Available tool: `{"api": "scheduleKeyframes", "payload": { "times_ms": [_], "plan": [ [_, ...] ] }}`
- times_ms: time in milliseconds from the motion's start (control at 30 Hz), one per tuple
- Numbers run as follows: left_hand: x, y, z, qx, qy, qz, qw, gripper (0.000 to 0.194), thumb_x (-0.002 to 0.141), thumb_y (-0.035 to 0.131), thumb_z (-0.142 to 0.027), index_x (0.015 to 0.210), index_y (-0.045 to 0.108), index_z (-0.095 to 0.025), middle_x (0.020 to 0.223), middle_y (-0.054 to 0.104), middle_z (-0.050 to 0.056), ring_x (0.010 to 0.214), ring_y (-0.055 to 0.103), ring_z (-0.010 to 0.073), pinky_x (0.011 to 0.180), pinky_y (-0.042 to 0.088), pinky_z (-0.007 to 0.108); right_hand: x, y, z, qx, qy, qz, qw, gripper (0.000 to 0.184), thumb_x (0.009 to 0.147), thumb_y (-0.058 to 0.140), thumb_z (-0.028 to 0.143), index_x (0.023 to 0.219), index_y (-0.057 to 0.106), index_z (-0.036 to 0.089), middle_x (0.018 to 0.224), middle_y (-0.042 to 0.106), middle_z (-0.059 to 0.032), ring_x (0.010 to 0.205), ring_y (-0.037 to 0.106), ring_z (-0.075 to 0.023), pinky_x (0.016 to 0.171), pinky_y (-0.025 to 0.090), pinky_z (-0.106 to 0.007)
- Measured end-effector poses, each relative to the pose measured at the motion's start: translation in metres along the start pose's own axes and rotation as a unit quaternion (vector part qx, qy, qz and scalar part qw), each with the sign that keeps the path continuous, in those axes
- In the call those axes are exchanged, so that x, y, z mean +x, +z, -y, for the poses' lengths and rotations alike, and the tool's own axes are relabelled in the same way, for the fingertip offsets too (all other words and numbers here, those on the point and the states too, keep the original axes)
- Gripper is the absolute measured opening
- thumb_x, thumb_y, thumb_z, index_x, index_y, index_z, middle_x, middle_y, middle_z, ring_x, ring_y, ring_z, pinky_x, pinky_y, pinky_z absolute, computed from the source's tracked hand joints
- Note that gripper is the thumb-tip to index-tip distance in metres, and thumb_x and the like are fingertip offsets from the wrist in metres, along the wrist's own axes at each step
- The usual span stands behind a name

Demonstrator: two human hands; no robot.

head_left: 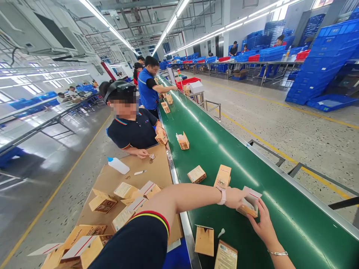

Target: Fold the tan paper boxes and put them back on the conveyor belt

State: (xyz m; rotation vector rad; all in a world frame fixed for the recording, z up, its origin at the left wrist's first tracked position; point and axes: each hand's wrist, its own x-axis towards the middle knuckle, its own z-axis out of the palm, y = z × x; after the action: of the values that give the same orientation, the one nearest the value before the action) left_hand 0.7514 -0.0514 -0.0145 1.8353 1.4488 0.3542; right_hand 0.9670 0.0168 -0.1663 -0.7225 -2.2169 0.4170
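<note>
Over the green conveyor belt [224,138], both of my hands are at a small open cardboard box [246,209] whose raised white flap carries a red line. My left hand [235,197], a pale band at its wrist, is at the box's left side, its fingers mostly hidden. From the right, my right hand [263,223] grips the box wall between thumb and fingers. A tall printed box [223,175] stands just behind my left wrist. Nearer me on the belt lie an open box [204,240], a box with a printed label [226,255] and a small white scrap [221,232].
Left of the belt, a cardboard-covered table [159,164] bears several open boxes [103,201] and a white bottle with a blue cap [118,165]. A co-worker [131,123] sits there holding a box [161,137]. Blue crates [316,63] are stacked at the right.
</note>
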Motion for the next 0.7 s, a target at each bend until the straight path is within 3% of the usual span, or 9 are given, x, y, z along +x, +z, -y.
{"api": "scheduleKeyframes", "payload": {
  "times_ms": [100,200,367,533,700],
  "plan": [
    [-0.004,-0.009,0.029,0.103,0.141,-0.014,0.985,0.059,0.084,0.056,-0.026,0.140,0.039,-0.026,0.142,0.050,0.005,0.133,0.043,0.0219,0.106,0.038,0.036,-0.001,0.004,-0.003,0.009,0.014,0.000,1.000,0.055,0.089,0.047,0.052,0.135,0.036,0.024,0.129,0.047,-0.0148,0.117,0.052,-0.0325,0.093,0.050,-0.053],
    [-0.002,0.014,0.055,0.172,0.200,0.009,0.965,0.051,0.090,0.049,-0.030,0.139,0.040,-0.023,0.148,0.042,0.007,0.140,0.032,0.0203,0.106,0.038,0.037,-0.005,0.008,-0.001,-0.003,0.025,-0.042,0.999,0.056,0.088,0.050,0.048,0.137,0.036,0.024,0.133,0.041,-0.0161,0.115,0.053,-0.0321,0.093,0.050,-0.053],
    [0.010,0.060,0.065,0.212,0.192,-0.057,0.957,0.051,0.091,0.047,-0.032,0.140,0.038,-0.020,0.141,0.049,0.013,0.142,0.029,0.0254,0.101,0.040,0.044,-0.018,0.005,0.011,-0.005,0.006,-0.041,0.999,0.042,0.088,0.054,0.036,0.129,0.052,0.028,0.148,0.023,-0.0135,0.120,0.050,-0.0322,0.093,0.051,-0.052],
    [0.017,0.071,0.049,0.159,0.188,-0.097,0.964,0.042,0.093,0.041,-0.027,0.135,0.043,-0.022,0.140,0.050,0.013,0.134,0.043,0.0234,0.101,0.040,0.043,-0.025,-0.014,0.018,-0.019,0.043,0.003,0.999,0.036,0.085,0.056,0.042,0.118,0.064,0.028,0.137,0.041,-0.0122,0.121,0.049,-0.0325,0.095,0.048,-0.052],
    [0.018,0.086,0.032,0.016,0.132,-0.138,0.981,0.038,0.087,0.054,-0.027,0.124,0.049,-0.020,0.132,0.056,0.012,0.121,0.054,0.0247,0.104,0.041,0.044,-0.022,-0.026,0.036,0.039,0.119,-0.021,0.992,0.035,0.086,0.050,0.050,0.098,0.072,0.025,0.133,0.047,-0.0118,0.116,0.052,-0.0302,0.098,0.046,-0.051]
  ]
}}
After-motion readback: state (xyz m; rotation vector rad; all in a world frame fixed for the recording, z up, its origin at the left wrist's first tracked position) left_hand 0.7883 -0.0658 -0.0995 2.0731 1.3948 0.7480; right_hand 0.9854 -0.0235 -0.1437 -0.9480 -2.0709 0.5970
